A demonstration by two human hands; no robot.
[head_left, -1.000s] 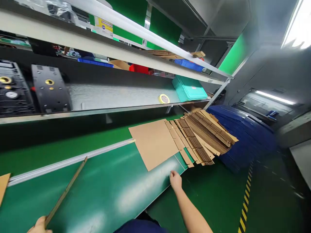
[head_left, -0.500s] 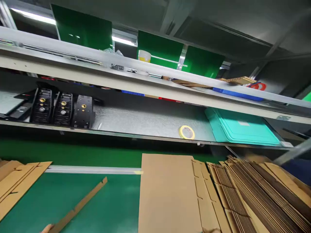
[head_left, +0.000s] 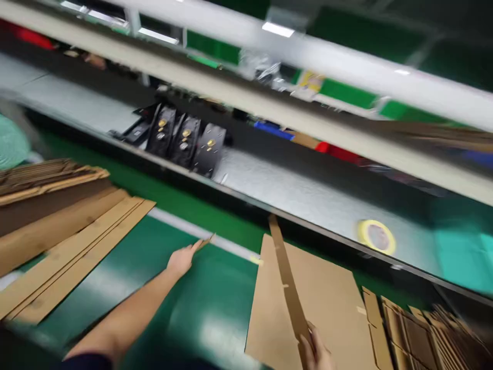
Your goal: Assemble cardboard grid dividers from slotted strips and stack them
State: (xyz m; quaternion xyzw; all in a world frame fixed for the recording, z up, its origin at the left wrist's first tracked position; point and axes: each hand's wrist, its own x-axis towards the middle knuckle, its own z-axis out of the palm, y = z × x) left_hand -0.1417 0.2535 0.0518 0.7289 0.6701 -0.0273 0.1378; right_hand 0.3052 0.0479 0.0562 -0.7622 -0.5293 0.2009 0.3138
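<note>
My left hand is stretched forward over the green table, fingers closed on a short, narrow cardboard piece seen nearly edge-on. At the lower right, my right hand grips the near end of a long notched cardboard strip. That strip slants up and away across a large flat cardboard sheet. Whether it touches the sheet I cannot tell. Motion blurs the picture somewhat.
Creased cardboard pieces lie at the left. Folded cardboard dividers stand at the lower right. A metal shelf crosses behind, bearing black parts, a yellow tape roll and a teal box.
The view has turned left and tilted. My left hand has come up from the bottom edge, reaching farther forward. My right hand now shows, holding a strip above the large sheet.
</note>
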